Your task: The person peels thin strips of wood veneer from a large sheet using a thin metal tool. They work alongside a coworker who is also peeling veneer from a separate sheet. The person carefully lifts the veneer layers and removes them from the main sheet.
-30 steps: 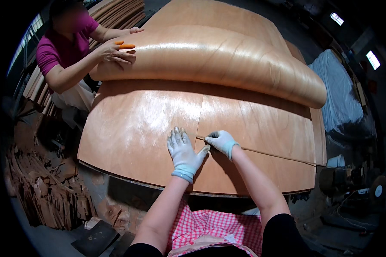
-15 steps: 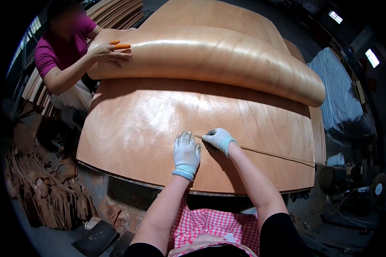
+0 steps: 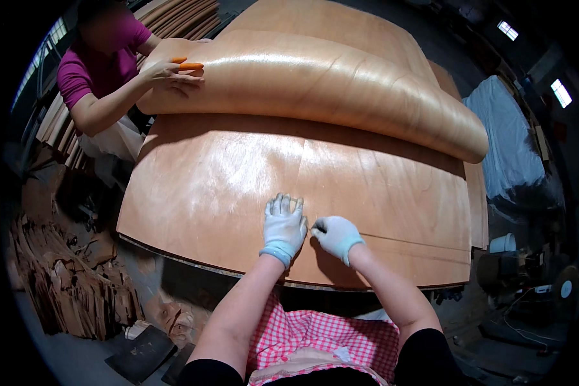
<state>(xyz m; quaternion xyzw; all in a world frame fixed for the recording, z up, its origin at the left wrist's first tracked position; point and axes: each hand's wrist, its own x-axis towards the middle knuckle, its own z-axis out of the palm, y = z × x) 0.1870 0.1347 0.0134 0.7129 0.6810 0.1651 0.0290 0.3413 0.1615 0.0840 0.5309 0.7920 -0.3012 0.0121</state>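
Glossy tan veneer sheet [image 3: 238, 174] under both gloved hands. Left hand [image 3: 284, 224] spread flat on it; right hand [image 3: 336, 235] just beside, fingers curled at a thin seam [image 3: 418, 239]. Near edge close below wrists; bare sheet ahead up to rolled veneer [image 3: 315, 83].

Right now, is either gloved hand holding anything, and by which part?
Left hand lies flat on the veneer sheet, holding nothing. Right hand is closed at the seam; what it pinches cannot be told.

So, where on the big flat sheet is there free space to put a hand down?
The flat veneer sheet is bare to the left of the left hand, out to its left edge. It is also bare between the right hand and the rolled-back sheet. It is crowded around the two hands themselves.
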